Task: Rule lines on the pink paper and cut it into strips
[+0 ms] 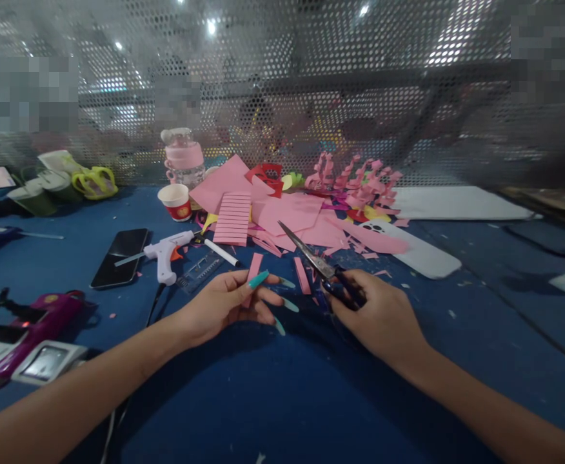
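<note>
Two hands at work over the blue table (273, 406). Our left hand (234, 299) pinches a narrow pink strip (255, 265) between thumb and fingers, palm partly turned up, the other fingers spread and holding nothing that we can see. The strip's upper end stands clear above the thumb; it looks to be off the table.

Our right hand (382, 312) is wrapped round the handles of the scissors (314, 258), the blades pointing away and leftward, apart from the strip. We cannot tell which fingers sit inside the loops.

Between the hands, a loose strip (302, 276) lies flat. Beyond it we note a ruled pink card (233, 218) against a heap of pink sheets (289, 212), with the glue gun (167, 252) and a white marker (222, 252) to the left.

Handling, our judgement: the strip is paper or thin card, almost weightless, easily creased or torn, with little slip. Best held lightly near one end, fingertips flat; long nails probably make lifting one from the table fiddly. The scissors seem far heavier and rigid; we would hold by the handles only, clear of the blades.
</note>
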Demonstrator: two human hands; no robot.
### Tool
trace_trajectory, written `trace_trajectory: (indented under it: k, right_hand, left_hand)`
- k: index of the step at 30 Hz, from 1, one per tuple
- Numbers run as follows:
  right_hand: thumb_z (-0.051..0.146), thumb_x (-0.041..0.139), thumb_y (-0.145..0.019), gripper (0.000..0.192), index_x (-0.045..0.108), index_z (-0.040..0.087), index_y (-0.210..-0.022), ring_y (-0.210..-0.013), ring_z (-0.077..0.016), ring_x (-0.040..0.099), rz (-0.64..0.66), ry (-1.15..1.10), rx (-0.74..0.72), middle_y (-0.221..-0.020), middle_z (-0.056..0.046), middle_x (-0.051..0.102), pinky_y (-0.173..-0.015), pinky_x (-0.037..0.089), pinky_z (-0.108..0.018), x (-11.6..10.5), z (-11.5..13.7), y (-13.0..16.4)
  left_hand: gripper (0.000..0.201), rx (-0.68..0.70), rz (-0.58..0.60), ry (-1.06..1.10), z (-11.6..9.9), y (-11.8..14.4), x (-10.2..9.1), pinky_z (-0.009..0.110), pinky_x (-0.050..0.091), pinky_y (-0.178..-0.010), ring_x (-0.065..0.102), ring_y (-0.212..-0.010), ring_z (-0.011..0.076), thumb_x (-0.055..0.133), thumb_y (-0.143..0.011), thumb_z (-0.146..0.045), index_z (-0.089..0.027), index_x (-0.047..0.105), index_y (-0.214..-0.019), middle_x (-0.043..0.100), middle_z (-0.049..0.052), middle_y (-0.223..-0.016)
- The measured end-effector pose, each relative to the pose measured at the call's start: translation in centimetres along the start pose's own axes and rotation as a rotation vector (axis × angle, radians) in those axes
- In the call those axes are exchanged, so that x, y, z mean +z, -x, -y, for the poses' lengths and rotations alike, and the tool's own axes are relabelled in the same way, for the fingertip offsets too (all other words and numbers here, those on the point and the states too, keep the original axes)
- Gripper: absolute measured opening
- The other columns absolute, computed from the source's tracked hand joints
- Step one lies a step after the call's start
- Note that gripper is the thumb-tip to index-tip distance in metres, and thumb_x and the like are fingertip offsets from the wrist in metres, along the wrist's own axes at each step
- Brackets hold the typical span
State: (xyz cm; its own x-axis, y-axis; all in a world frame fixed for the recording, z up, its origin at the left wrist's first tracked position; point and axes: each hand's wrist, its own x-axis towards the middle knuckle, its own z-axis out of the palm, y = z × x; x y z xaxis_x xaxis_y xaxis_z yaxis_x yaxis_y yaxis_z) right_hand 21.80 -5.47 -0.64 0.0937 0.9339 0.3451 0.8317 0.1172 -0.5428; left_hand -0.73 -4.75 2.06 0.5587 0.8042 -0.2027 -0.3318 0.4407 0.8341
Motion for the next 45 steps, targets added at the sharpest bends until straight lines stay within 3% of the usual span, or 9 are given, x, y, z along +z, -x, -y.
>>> trace_trajectory:
  k: [7, 12, 16, 19, 24, 34, 38, 41, 45]
  right_hand:
    - [0.039, 0.059, -0.059, 0.021, 0.051, 0.023, -0.071, -0.058, -0.0185, 0.057, 0.034, -0.485, 0.144, -0.064, -0.003, 0.061, -0.056, 0.045, -0.031, -1.2, 0.9, -0.2]
    - [0.035, 0.074, -0.051, 0.033, 0.048, 0.022, -0.065, -0.058, -0.0134, 0.056, 0.275, -0.896, 0.233, -0.080, -0.004, 0.065, -0.054, 0.048, -0.027, -2.5, 2.9, 0.3]
    - [0.026, 0.075, -0.049, 0.029, 0.049, 0.021, -0.060, -0.071, -0.0172, 0.063, 0.423, -0.976, 0.237, -0.086, -0.005, 0.069, -0.066, 0.052, -0.031, -2.6, 3.5, 0.6]
    - [0.023, 0.073, -0.050, 0.026, 0.047, 0.021, -0.055, -0.080, -0.0203, 0.065, 0.390, -0.993, 0.228, -0.077, -0.004, 0.069, -0.075, 0.052, -0.034, -2.5, 3.6, 0.7]
    - [0.022, 0.073, -0.048, 0.026, 0.048, 0.021, -0.055, -0.074, -0.0194, 0.064, 0.378, -1.012, 0.260, -0.075, -0.004, 0.069, -0.067, 0.053, -0.032, -2.4, 3.7, 0.7]
    - [0.024, 0.079, -0.038, 0.035, 0.049, 0.020, -0.055, -0.054, -0.0114, 0.053, 0.221, -0.948, 0.342, -0.067, -0.002, 0.066, -0.053, 0.046, -0.025, -2.7, 4.1, 0.4]
    - [0.033, 0.078, -0.045, 0.033, 0.050, 0.020, -0.056, -0.054, -0.0130, 0.054, 0.181, -0.879, 0.242, -0.066, -0.002, 0.065, -0.052, 0.046, -0.027, -2.3, 3.5, 0.4]
    - [0.041, 0.070, -0.060, 0.025, 0.055, 0.021, -0.062, -0.060, -0.0176, 0.059, 0.074, -0.621, 0.112, -0.065, -0.003, 0.065, -0.058, 0.048, -0.031, -2.0, 2.2, -0.1]
    - [0.040, 0.067, -0.064, 0.022, 0.056, 0.021, -0.066, -0.059, -0.0253, 0.062, -0.101, -0.055, 0.110, -0.060, -0.007, 0.064, -0.053, 0.045, -0.035, -2.2, -0.3, -2.2]
  left_hand:
    - [0.038, -0.095, 0.001, -0.156, 0.7, 0.2, 1.2, 0.021, 0.051, -0.057, 0.068, -0.055, 0.0135, 0.076, -0.066, -0.041, -0.013, 0.064, -0.089, 0.073, 0.006, -0.079]
    - [0.031, -0.218, 0.117, -0.138, 1.4, 0.6, 2.1, 0.021, 0.051, -0.057, 0.069, -0.057, 0.0137, 0.074, -0.070, -0.040, -0.014, 0.062, -0.083, 0.072, 0.005, -0.080]
    - [0.030, -0.237, 0.113, -0.189, 1.6, 0.7, 2.2, 0.021, 0.050, -0.059, 0.069, -0.058, 0.0134, 0.072, -0.073, -0.039, -0.015, 0.062, -0.089, 0.072, 0.005, -0.081]
    - [0.027, -0.243, 0.099, -0.235, 1.6, 0.8, 2.3, 0.021, 0.049, -0.059, 0.069, -0.060, 0.0131, 0.068, -0.077, -0.037, -0.016, 0.062, -0.093, 0.071, 0.005, -0.083]
    - [0.026, -0.231, 0.090, -0.252, 1.6, 0.9, 2.4, 0.022, 0.048, -0.061, 0.069, -0.061, 0.0138, 0.067, -0.078, -0.037, -0.016, 0.062, -0.093, 0.072, 0.007, -0.087]
    - [0.021, -0.110, -0.087, -0.264, 1.6, 0.5, 2.1, 0.021, 0.051, -0.061, 0.069, -0.059, 0.0127, 0.072, -0.074, -0.029, -0.014, 0.067, -0.088, 0.071, 0.005, -0.083]
    - [0.020, -0.072, -0.114, -0.256, 1.6, 0.4, 1.9, 0.021, 0.051, -0.058, 0.068, -0.056, 0.0126, 0.072, -0.074, -0.028, -0.014, 0.067, -0.087, 0.072, 0.005, -0.080]
    - [0.026, -0.049, -0.148, -0.246, 1.5, 0.2, 1.6, 0.021, 0.052, -0.059, 0.069, -0.056, 0.0128, 0.073, -0.072, -0.030, -0.015, 0.067, -0.093, 0.073, 0.005, -0.080]
    - [0.028, -0.010, -0.202, -0.235, 1.3, -0.2, 1.0, 0.023, 0.053, -0.061, 0.069, -0.058, 0.0137, 0.074, -0.070, -0.033, -0.015, 0.067, -0.090, 0.073, 0.006, -0.082]
